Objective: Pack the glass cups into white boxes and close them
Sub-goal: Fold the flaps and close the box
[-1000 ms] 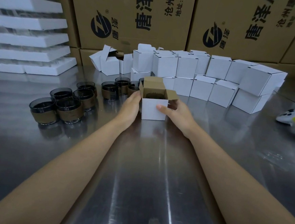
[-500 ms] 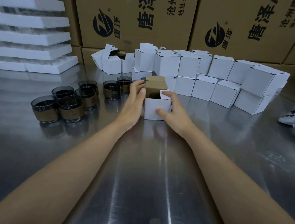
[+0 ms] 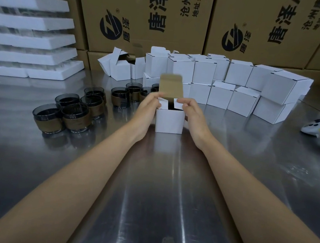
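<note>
the white box [image 3: 169, 121] stands on the desk [image 3: 149, 197], its brown lid flap [image 3: 171, 86] upright, its inside dark and hard to read. the left hand [image 3: 146, 110] pinches the left side flap [image 3: 163, 104], the right hand [image 3: 194, 114] the right side flap [image 3: 177, 104], both bent inward. unpacked glass cups [image 3: 75, 116] stand to its left.

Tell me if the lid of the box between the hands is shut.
No, the lid flap stands upright on the white box while the left hand and right hand pinch its side flaps.
</note>
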Demonstrator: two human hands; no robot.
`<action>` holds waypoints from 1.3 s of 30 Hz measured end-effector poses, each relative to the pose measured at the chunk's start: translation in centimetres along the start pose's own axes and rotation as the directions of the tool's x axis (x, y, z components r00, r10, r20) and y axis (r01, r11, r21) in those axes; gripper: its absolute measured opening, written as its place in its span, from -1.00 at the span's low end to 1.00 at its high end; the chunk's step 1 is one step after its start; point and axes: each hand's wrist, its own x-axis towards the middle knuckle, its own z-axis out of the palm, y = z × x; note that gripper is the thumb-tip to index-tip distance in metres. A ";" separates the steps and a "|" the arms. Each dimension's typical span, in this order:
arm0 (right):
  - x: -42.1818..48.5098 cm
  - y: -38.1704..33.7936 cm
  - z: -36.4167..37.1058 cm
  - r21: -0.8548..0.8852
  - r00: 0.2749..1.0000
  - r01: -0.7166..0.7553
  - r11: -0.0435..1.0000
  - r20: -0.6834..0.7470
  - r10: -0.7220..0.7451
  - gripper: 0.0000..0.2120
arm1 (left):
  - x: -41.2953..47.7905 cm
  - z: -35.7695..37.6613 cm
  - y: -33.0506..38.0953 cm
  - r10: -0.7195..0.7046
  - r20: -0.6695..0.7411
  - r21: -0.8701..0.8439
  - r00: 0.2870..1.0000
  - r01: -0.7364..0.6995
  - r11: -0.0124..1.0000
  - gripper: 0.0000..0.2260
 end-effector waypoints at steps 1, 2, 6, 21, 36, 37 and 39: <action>0.1 0.1 0.0 0.026 1.000 -0.005 1.000 -0.016 0.005 -0.82 | 0.1 0.0 0.0 0.013 0.000 -0.048 1.000 -0.013 0.999 -0.61; 0.1 0.1 -0.1 0.044 1.000 -0.005 0.999 -0.028 0.006 -0.77 | 0.2 -0.1 0.0 0.023 -0.002 -0.092 1.000 -0.023 0.995 -0.53; 0.4 0.2 -0.1 0.043 0.998 -0.055 0.998 -0.041 0.057 -0.52 | 0.3 -0.4 0.0 0.020 0.040 -0.114 0.999 -0.015 0.993 -0.38; 0.2 0.6 -0.6 0.105 0.994 -0.079 0.991 0.081 0.071 -0.53 | 0.2 -0.5 -0.9 0.029 0.002 -0.013 1.000 -0.029 1.000 -0.82; 0.2 0.8 0.5 -0.063 1.000 0.012 0.998 -0.024 -0.013 -0.56 | -1.2 -0.3 -1.1 0.250 0.155 0.378 0.956 -0.291 0.879 -0.73; 0.3 0.8 0.4 -0.058 1.000 0.002 0.998 -0.011 -0.003 -0.57 | -1.2 -0.3 -1.1 0.248 0.156 0.370 0.956 -0.290 0.883 -0.74; 0.3 0.8 0.1 -0.029 0.999 -0.028 0.999 0.025 0.029 -0.59 | -1.2 -0.4 -1.0 0.232 0.157 0.347 0.960 -0.274 0.897 -0.78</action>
